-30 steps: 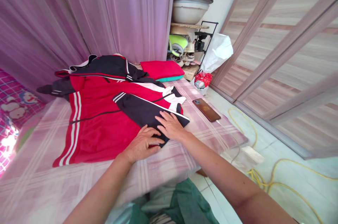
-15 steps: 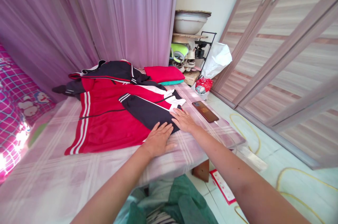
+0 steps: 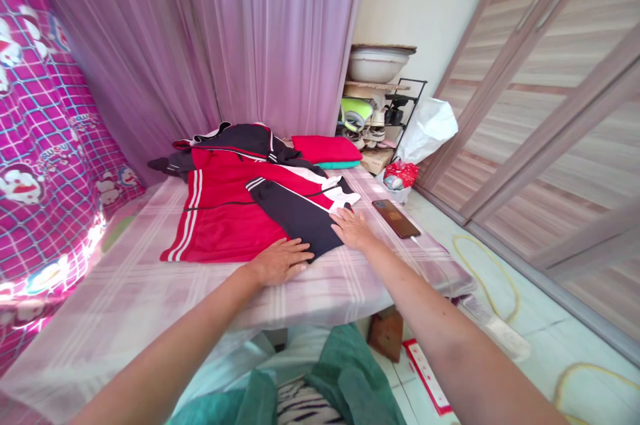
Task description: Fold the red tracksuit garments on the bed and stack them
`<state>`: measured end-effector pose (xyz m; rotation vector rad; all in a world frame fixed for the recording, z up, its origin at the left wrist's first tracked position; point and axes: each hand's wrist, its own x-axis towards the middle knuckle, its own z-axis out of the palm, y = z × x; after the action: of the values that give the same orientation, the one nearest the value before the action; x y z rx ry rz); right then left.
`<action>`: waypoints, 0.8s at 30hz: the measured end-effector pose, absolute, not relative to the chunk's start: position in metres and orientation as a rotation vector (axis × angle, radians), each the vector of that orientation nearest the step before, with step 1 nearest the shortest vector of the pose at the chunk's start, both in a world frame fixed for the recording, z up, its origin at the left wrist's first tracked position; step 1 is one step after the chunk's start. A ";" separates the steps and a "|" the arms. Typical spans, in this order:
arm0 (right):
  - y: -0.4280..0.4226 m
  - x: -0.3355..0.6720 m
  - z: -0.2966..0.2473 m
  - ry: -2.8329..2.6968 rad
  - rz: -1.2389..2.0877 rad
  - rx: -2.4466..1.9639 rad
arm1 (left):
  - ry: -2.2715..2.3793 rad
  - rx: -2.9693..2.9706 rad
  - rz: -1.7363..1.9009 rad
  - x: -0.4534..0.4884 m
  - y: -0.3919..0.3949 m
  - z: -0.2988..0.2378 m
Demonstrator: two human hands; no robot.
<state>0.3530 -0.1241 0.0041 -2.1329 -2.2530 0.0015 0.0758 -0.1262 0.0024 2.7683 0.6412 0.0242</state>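
A red jacket (image 3: 225, 218) with white stripes and dark navy panels lies spread on a low surface covered with a pink checked cloth (image 3: 125, 291). Its navy sleeve (image 3: 295, 215) is folded across the front. My left hand (image 3: 280, 259) lies flat, fingers stretched out, on the near end of that sleeve and the jacket's hem. My right hand (image 3: 353, 228) rests flat and open on the sleeve's right edge, close to the white cuff.
A brown phone (image 3: 399, 218) lies on the cloth right of my right hand. A folded red and teal pile (image 3: 327, 150) sits behind the jacket. A shoe rack (image 3: 375, 118) with a basin, a white bag (image 3: 425, 131), wardrobe doors and a yellow cord (image 3: 500, 278) stand to the right.
The view has pulled back and shifted, showing more pink curtain at the left. Both hands stay flat on the navy sleeve; the right hand slid toward the cuff end, the left toward the hem.
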 end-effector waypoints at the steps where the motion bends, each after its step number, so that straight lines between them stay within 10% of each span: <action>1: -0.125 0.345 0.007 -2.220 -0.024 -2.138 | 0.652 2.769 0.044 0.076 -0.126 0.001; 24: -0.123 0.343 -0.011 -2.227 -0.142 -2.029 | 0.747 2.779 0.372 0.093 -0.115 0.022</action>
<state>0.3426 -0.1229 -0.0113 -2.0287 -2.2270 -0.1419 0.0932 -0.1154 0.0218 2.7791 0.7473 0.3721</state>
